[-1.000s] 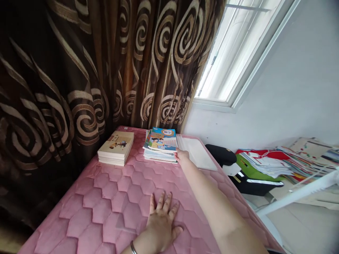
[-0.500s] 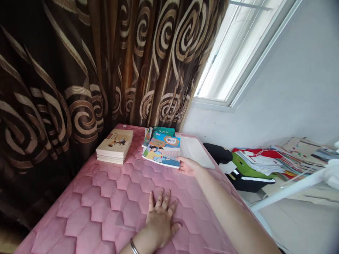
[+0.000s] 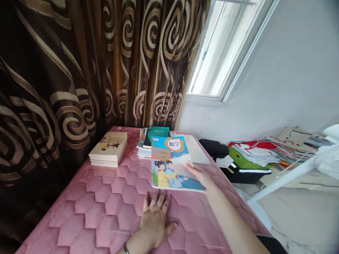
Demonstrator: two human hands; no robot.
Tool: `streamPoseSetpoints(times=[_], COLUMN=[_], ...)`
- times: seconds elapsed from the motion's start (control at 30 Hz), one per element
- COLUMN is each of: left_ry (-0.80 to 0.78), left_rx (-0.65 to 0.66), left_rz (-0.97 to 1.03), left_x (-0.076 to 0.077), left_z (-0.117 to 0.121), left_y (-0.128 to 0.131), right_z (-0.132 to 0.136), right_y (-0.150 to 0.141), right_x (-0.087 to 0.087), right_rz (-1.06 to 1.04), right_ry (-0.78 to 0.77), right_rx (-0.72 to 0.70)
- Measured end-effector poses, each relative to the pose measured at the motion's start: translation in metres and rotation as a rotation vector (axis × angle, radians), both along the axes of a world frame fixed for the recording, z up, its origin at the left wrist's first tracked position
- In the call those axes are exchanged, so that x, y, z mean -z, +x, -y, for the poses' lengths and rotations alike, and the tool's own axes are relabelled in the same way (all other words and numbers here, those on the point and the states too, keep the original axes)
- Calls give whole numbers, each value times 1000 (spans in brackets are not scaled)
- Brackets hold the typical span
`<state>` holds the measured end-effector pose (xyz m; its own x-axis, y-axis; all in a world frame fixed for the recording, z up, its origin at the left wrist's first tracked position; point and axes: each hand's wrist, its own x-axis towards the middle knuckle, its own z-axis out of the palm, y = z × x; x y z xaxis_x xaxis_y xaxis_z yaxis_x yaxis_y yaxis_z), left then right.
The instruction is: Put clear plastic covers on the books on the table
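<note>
Right hand grips blue illustrated paperback textbook marked "数学", otherwise not clearly legible; left hand flat, spread wide.

The book is blue — mattress pink, hexagon-quilted.

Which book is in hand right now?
The blue-covered book with two cartoon figures, in the right hand; the cream books and green-covered book lie stacked.

Gap between cream books, textbook; curtain beyond.
</note>
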<state>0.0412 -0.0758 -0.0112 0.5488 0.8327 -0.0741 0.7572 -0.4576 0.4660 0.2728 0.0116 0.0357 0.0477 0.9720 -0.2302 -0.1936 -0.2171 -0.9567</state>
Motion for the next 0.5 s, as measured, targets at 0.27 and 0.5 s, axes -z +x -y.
streamPoseSetpoints(times=[0.27,0.5], left_ry=[1,-31], left_rx=[-39,-64], left_rz=[-36,-78], left_x=[-3,-14], left_z=[-3,-5], left_y=[1,2], right_z=[85,83], right_y=[56,72], right_x=[42,48], right_rz=[208,472], right_ry=[-116,-167], right_rx=[-96,-70])
